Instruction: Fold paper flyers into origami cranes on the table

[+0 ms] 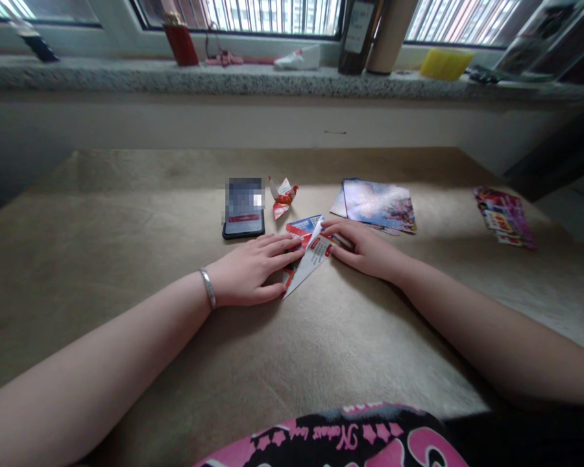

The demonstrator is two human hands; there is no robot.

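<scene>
A printed paper sheet [309, 264] in red, white and blue lies partly folded on the table, its pale flap slanting to a point toward me. My left hand [255, 269], with a silver bangle at the wrist, rests flat on the sheet's left part, fingers stretched out. At the sheet's upper right corner, my right hand [365, 250] has its fingertips and thumb on the flap's edge, fingers slightly bent. Just beyond the sheet stands a folded paper crane [284, 198] in red and white. To the crane's left lies a phone [244, 220], its screen lit and partly blurred.
A stack of glossy printed sheets [379, 204] lies beyond my right hand. Farther right are colourful paper pieces [505, 217]. Behind the table [141, 194], a stone windowsill [253, 79] holds a red container [180, 42], a dark bottle [357, 39] and a yellow block [446, 64].
</scene>
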